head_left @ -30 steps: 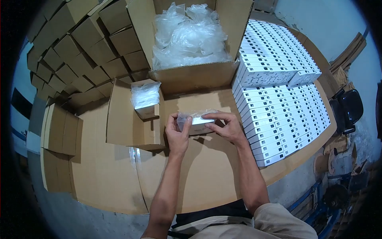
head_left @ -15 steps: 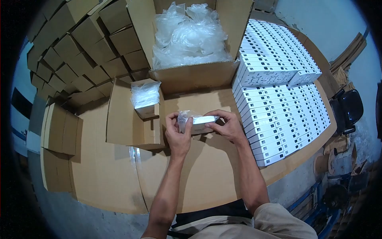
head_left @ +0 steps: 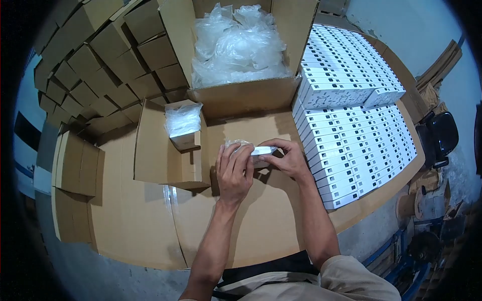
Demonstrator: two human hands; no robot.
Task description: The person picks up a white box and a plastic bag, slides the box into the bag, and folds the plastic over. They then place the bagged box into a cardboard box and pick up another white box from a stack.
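Note:
A small white box in a clear plastic bag (head_left: pixel 262 150) is held above the cardboard surface, in front of the large open carton. My left hand (head_left: pixel 234 175) is closed over its left end, its fingers folded across the top and hiding much of the bag. At the other end, my right hand (head_left: pixel 287 159) pinches the wrapped corner between thumb and fingers. Just left of my hands stands an open carton (head_left: pixel 150 145), where a stack of bagged white items (head_left: pixel 184 119) sits at the back.
Behind my hands, a large carton (head_left: pixel 246 98) is full of loose clear plastic bags (head_left: pixel 241 50). Rows of white boxes (head_left: pixel 361 150) are stacked at the right. Brown cartons (head_left: pixel 100 65) pile up at the back left, and more cartons (head_left: pixel 75 165) stand on the left edge.
My left hand has turned over, from gripping the packet's left side with the thumb up to laying its fingers across the top. My right hand keeps its pinch in nearly the same place.

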